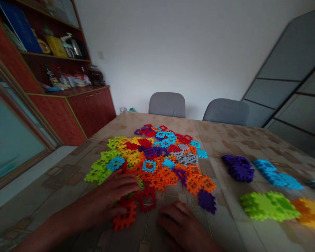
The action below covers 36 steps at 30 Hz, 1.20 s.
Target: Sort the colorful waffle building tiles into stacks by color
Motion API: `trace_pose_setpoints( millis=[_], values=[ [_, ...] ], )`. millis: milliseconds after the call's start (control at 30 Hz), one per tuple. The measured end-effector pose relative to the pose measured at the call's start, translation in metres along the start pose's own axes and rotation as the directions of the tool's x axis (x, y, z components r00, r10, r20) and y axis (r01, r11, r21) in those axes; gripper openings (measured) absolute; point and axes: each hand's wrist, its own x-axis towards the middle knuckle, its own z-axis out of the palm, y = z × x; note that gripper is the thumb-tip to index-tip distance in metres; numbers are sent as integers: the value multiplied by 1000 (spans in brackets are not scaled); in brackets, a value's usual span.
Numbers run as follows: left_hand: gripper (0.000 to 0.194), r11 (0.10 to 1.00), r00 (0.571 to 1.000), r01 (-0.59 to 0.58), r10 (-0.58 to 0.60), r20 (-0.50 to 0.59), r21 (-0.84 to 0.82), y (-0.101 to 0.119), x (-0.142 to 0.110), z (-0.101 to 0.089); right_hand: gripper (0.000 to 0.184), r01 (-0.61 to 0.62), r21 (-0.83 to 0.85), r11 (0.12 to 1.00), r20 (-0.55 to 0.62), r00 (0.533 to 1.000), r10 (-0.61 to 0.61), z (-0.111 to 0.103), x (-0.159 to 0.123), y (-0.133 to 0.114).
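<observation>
Head view, hands and plastic pieces. Item: mixed heap of notched pieces (pixel 161 177), overlapping, spread from ten to one o'clock on a patterned table (pixel 215 140). Item: left hand (pixel 123 187), eleven o'clock, fingers spread and slightly bent over the near edge of the heap, thumb by an orange-red piece (pixel 126 220); whether it grasps anything cannot be told. Item: right hand (pixel 182 224), one o'clock, fingers curled low over the table; no piece shows in it, though its underside is hidden. Item: single purple piece (pixel 207 201), one o'clock. Item: colour-grouped piles, two o'clock: purple (pixel 238 169), blue (pixel 278 175), green (pixel 269 206), yellow-orange (pixel 311 212).

Handling note, as judgement: pinch one piece by its outer edge, lift it straight up so the notches do not snag neighbours, keep the other palm clear.

Lettering: bottles and packets (pixel 76 81) at ten o'clock, too blurred to read; no brand legible.
</observation>
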Motion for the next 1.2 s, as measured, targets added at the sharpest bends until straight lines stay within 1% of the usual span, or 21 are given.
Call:
trace_pose_setpoints(
  millis=[67,167,267,400,500,567,667,733,800,867,900,967,1067,1133,1200],
  values=[
    [60,1000,1000,-1,1,-4,-13,-6,1,4,29,-18,27,999,16,1000,17,-3,1,-2],
    [54,1000,1000,5,-5,-29,-6,-9,5,6,45,-55,37,998,28,998,54,-8,5,-5],
    [55,1000,998,12,-12,-64,6,-2,9,6,63,-89,34,995,42,995,88,-13,13,-9],
    [62,998,989,33,-25,-145,50,8,12,7,70,-67,19,998,76,995,66,-17,35,-13],
    [65,997,980,62,-50,-194,53,9,9,9,66,-48,-2,999,65,997,48,-19,49,-13],
    [65,997,978,75,-69,-197,24,10,6,9,54,-52,-12,999,58,997,53,-21,51,-11],
    [59,994,977,83,-95,-189,-72,20,1,9,38,-93,28,995,-2,996,94,-26,39,-6],
    [52,980,981,61,-93,-168,-187,33,1,11,34,-128,127,984,-66,988,137,-29,25,-1],
    [46,950,993,25,-58,-98,-311,49,4,14,34,-185,249,951,-109,970,217,-32,11,4],
    [46,918,999,-37,29,-25,-395,65,9,20,33,-256,328,910,-92,949,300,-36,-1,8],
    [47,910,997,-76,81,-4,-407,71,12,22,32,-283,333,899,-72,943,324,-38,-5,9],
    [47,916,982,-169,189,20,-365,80,18,26,31,-321,274,907,-37,939,343,-45,-9,9],
    [47,939,955,-274,292,60,-209,84,23,25,31,-370,110,923,-38,926,376,-54,-10,3],
    [50,946,949,-303,311,57,-116,79,23,22,39,-367,40,929,-13,930,368,-58,-9,-1],
    [49,955,956,-293,294,13,-35,69,19,19,54,-320,8,948,48,947,319,-58,-10,-3]
  ],
)
